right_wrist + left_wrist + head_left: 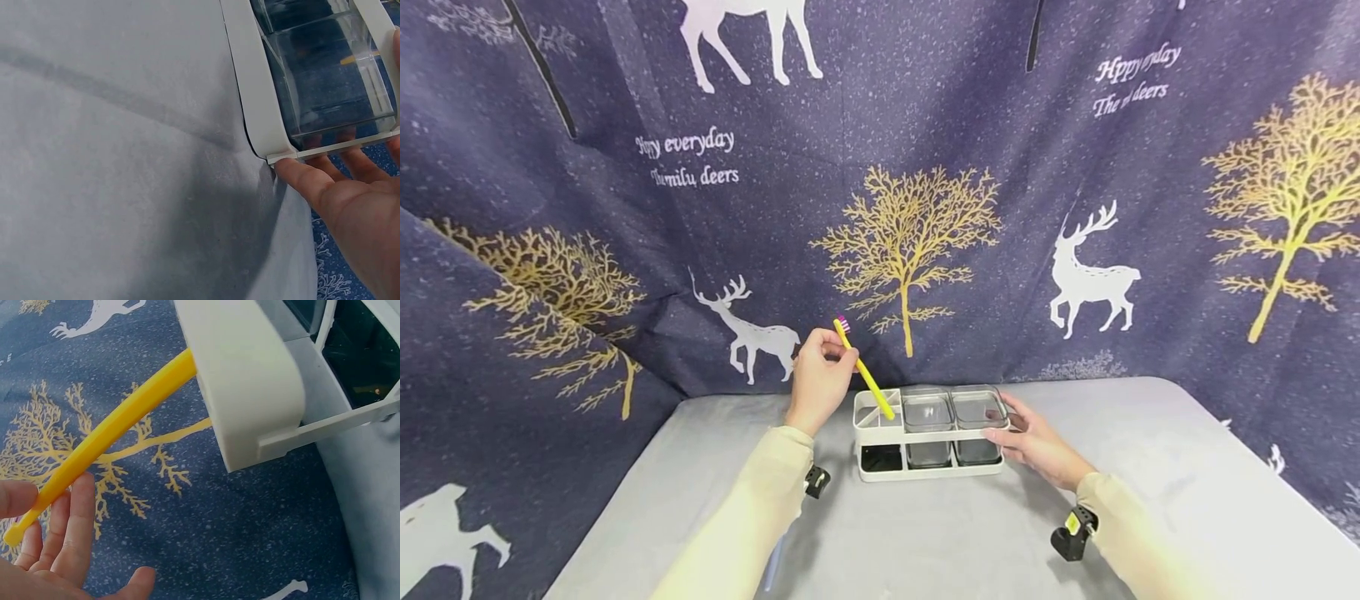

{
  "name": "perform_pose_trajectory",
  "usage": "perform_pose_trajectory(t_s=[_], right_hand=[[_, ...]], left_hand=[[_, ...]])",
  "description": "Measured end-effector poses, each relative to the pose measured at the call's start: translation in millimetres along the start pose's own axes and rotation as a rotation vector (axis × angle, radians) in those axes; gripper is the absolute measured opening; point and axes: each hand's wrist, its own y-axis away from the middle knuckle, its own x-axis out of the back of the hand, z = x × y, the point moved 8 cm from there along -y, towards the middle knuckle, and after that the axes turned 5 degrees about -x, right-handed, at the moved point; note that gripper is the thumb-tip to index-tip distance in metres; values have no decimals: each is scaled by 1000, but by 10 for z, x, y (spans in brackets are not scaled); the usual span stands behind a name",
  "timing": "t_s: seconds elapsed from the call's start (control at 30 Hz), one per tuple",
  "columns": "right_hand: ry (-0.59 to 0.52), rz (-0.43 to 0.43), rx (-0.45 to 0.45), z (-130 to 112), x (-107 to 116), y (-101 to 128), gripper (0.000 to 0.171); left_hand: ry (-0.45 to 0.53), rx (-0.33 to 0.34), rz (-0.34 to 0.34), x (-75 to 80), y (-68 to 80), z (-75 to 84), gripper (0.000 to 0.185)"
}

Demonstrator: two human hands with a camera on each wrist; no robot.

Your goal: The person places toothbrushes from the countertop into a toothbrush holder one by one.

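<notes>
My left hand [822, 375] pinches a yellow toothbrush [865, 371] near its head, between thumb and fingers. The toothbrush slants, purple-and-white bristles up, its handle end down in the divided left compartment of a white two-tier toothbrush holder [929, 435]. In the left wrist view the handle [119, 425] passes behind the holder's white side wall [250, 387]. At the holder's right end, my right hand [1037, 442] grips it, thumb at the front and fingers behind. Clear cups [979, 408] sit in the upper tier, seen also as a clear cup [334, 75] in the right wrist view.
The holder stands on a grey cloth-covered table [925, 533], towards its back edge. A dark blue curtain [940, 125] printed with trees and deer hangs behind and at the sides. A light blue stick-like thing [772, 565] lies by my left forearm, partly hidden.
</notes>
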Motion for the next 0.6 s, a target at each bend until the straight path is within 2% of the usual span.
perform_pose_trajectory(t_s=[0.37, 0.6], right_hand=[[-3, -19, 1, -52, 5, 14, 88], [-5, -28, 2, -53, -12, 18, 86]], left_hand=[[-60, -54, -23, -95, 34, -5, 12], [-62, -40, -64, -161, 90, -75, 13]])
